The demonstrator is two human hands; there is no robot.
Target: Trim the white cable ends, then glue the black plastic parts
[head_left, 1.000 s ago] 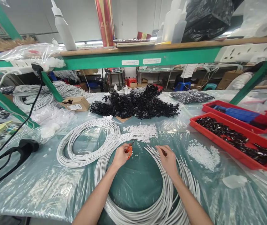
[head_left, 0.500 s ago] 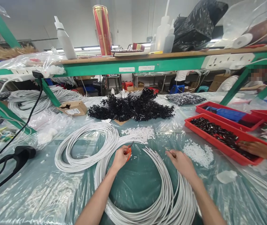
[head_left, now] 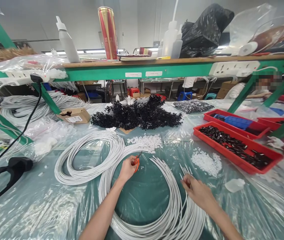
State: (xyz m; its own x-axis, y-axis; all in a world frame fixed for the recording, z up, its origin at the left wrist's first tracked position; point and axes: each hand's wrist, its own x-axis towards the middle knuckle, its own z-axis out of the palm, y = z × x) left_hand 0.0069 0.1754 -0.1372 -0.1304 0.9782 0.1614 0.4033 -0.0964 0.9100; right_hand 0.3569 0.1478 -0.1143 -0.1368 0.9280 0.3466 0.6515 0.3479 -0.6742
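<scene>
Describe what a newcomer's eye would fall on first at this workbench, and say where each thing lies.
A big white cable coil lies nearest the person. The left hand grips orange snips at its far edge, and the right hand is on its cut ends. Behind it, mid-table, bristles a black pile, and a red tray of dark parts lies to the right.

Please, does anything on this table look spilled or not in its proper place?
Yes: small white bits lie in loose heaps on the plastic sheet, one beyond the left hand holding the orange scissors, one beside the red tray. Nothing contains them.
</scene>
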